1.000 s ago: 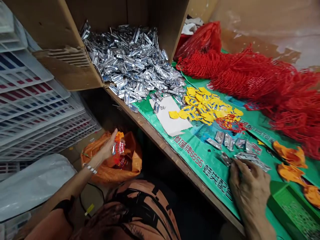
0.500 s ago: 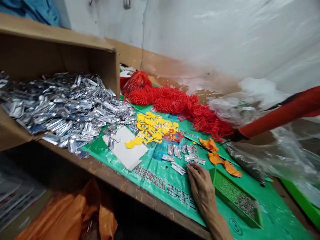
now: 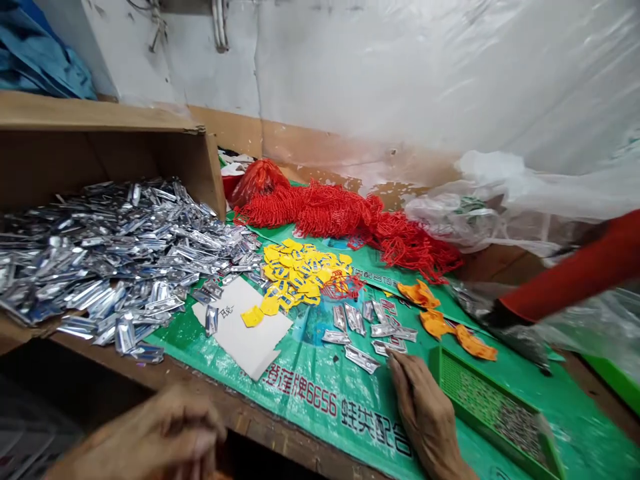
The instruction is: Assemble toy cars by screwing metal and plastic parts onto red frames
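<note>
Head: silver packet [image 3: 386, 347] at right fingers [image 3: 407, 368]

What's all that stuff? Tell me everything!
Cardboard box: one, brown, left
Silver packets: many, silver, spilling from box, centre
Yellow pieces: many, yellow, centre
Paper: one, white, centre
Red netting: heap plus scrap, red, centre
Orange pieces: three, orange, right
Green tray: one, green, right
Plastic bags: several, clear, right
Table: one, brown, under green sheet
Cloth: one, blue, top left
Wall: one, white, back
Sleeve: one, red, right edge
Left hand: one, bare, lower left
Right hand: one, bare, by packets
</note>
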{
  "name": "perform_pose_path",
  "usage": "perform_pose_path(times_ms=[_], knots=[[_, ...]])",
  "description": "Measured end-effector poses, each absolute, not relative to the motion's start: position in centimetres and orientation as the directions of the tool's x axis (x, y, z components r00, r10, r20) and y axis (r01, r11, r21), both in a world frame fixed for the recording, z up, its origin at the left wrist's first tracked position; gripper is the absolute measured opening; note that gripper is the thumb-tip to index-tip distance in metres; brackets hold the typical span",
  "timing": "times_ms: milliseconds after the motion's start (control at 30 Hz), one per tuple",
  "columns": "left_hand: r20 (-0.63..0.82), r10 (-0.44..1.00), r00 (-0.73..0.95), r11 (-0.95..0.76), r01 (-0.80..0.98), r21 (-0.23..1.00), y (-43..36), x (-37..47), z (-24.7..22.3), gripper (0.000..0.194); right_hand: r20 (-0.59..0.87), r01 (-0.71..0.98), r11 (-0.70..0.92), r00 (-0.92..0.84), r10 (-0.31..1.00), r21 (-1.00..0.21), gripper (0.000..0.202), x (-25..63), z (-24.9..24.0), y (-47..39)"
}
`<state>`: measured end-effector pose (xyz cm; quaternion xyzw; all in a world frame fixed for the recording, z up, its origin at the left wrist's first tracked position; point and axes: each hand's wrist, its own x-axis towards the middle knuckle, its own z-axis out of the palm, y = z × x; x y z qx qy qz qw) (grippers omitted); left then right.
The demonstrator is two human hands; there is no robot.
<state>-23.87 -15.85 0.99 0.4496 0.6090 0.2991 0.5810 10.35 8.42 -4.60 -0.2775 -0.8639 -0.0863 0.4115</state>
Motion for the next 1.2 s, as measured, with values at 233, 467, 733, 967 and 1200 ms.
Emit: perform_pose_path(times_ms=[233,467,733,967,1200], knots=[[0.17,0.924,-0.342,0.252,0.881,0.401,-1.0,-28.9,4.6,0.022,0.739,0.515,0.856,-0.594,0.317,0.046,0.027,9.9,-5.3,8.9],[0.186,0.912,-0.365,0.344,0.929,0.133,4.2,-31.6,0.7,0.026,0.689,0.545,0.839,-0.604,0.401,-0.01,0.023,9.3,-4.3,8.1],[0.221,0.937,-0.271,0.263,0.963,0.065,6.2,-30.4,3.0,0.016,0.601,0.633,0.773,-0.632,0.489,0.037,0.032,8.2,-4.0,7.1],[0.26,0.951,-0.169,0.087,0.95,0.3,18.6,-23.0,3.0,0.032,0.556,0.649,0.751,-0.672,0.489,0.124,0.031,8.4,-5.6,7.6],[0.243,0.965,-0.093,-0.082,0.78,0.621,29.6,-8.2,1.6,0.035,0.585,0.702,0.697,-0.628,0.513,0.142,0.022,7.9,-6.4,7.9]])
